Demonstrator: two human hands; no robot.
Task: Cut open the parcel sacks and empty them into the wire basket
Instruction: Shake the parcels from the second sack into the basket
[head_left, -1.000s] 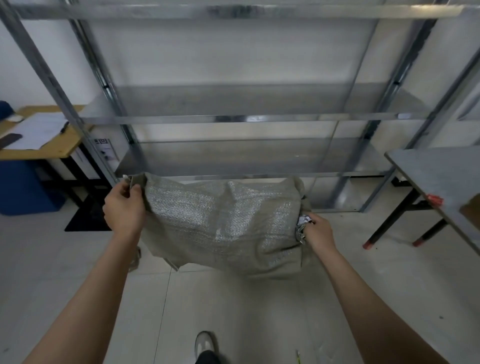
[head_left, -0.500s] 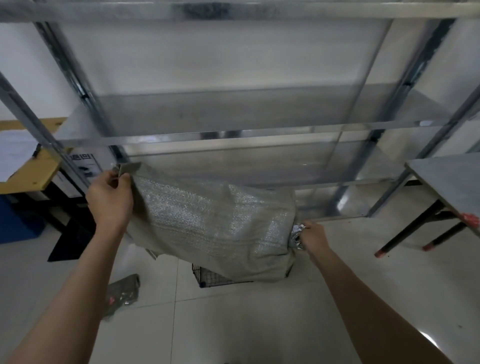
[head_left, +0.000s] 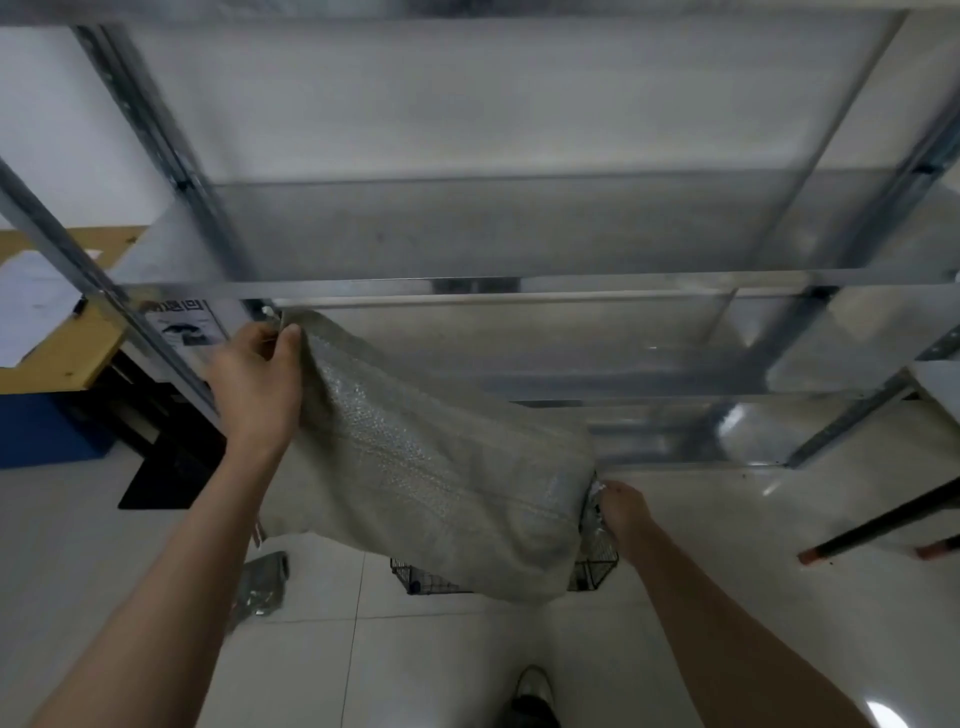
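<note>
While holding sack (head_left: 415, 467) slanted down toward basket (head_left: 597, 564), clamping left hand (head_left: 254, 384) on high corner (right hand (head_left: 623, 506) pinching low end).

Both arms reach forward. The left hand (head_left: 254, 384), at nine o'clock, grips the sack (head_left: 415, 467) by a corner. The right hand (head_left: 623, 506), lower at four o'clock, clutches its end.

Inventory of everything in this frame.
Grey woven plastic parcel sack: 1, grey, held tilted, mid-frame.
Black wire basket: 1, black, floor under the sack, partly hidden.
Bare metal shelving rack: 1, silver, behind the sack.
Wooden desk: 1, tan, far left, white papers on top.
Blue bin: 1, blue, under desk.
Flat grey packet: 1, grey, floor, left of basket.
Grey-topped table: 1, black legs, right edge.
Shoe: 1, pale, bottom centre.
Left hand: 1, grips sack's upper corner.
Right hand: 1, grips sack's lower end.
</note>
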